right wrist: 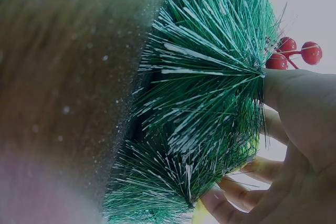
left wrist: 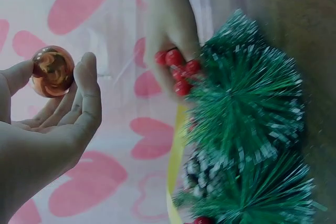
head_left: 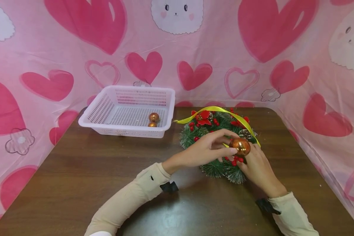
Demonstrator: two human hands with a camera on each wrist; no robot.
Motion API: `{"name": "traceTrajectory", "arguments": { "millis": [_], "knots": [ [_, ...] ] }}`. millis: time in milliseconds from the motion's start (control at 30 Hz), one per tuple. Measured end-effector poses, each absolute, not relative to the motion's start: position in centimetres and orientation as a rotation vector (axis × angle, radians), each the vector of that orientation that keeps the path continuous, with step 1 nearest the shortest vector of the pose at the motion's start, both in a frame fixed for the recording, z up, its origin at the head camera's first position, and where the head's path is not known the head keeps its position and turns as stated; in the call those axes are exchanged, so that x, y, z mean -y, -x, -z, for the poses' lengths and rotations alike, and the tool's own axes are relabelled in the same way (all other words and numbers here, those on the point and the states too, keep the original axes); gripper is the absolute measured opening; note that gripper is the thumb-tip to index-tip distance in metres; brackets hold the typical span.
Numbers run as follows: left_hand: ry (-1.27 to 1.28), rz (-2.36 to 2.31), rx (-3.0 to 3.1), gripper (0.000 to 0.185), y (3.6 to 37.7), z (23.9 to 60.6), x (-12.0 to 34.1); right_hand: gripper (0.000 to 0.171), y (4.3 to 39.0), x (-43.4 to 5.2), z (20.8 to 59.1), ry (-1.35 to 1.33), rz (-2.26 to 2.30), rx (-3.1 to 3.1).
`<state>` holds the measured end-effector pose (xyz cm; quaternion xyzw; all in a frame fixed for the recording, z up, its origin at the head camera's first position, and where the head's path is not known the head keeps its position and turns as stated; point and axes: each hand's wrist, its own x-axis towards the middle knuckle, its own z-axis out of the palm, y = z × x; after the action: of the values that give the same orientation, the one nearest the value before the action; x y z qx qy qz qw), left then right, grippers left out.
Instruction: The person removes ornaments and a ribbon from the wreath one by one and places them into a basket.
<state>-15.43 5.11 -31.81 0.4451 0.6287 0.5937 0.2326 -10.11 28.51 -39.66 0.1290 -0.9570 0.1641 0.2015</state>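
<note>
A brown wooden bench (head_left: 76, 183) is enclosed on three sides by a pink cloth backdrop (head_left: 41, 59) printed with hearts. At the bench's back left a white perforated basket (head_left: 100, 111) is set, and two small copper baubles (head_left: 153, 119) are seen lying inside it. To the right of the basket a green pine wreath (head_left: 194, 134) lies flat on the bench, dressed with red berries (head_left: 235, 160), a pine cone (head_left: 245, 133) and a yellow ribbon (head_left: 212, 109) arched over its top. The right hand (head_left: 258, 168) is curled round the wreath's near right edge, its fingers tucked among the needles. A shiny copper ball (head_left: 240, 146) is pinched between the thumb and fingertips of the left hand (head_left: 207, 149) and is held just above the wreath's right side, beside the right hand's fingers.
</note>
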Motion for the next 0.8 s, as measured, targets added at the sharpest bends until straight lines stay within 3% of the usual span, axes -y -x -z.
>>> {"name": "traceTrajectory", "arguments": {
  "millis": [267, 800],
  "knots": [
    [-1.315, -1.703, -1.738, 0.040, 16.0, 30.3, -3.7, 0.048, 10.1, -28.5, 39.6, -0.366, -0.384, 2.732],
    [-1.392, -1.802, -1.845, 0.048, 17.3, 28.8, -2.1, 0.046, 10.2, -28.5, 39.6, -0.383, -0.413, 2.725]
  ]
}}
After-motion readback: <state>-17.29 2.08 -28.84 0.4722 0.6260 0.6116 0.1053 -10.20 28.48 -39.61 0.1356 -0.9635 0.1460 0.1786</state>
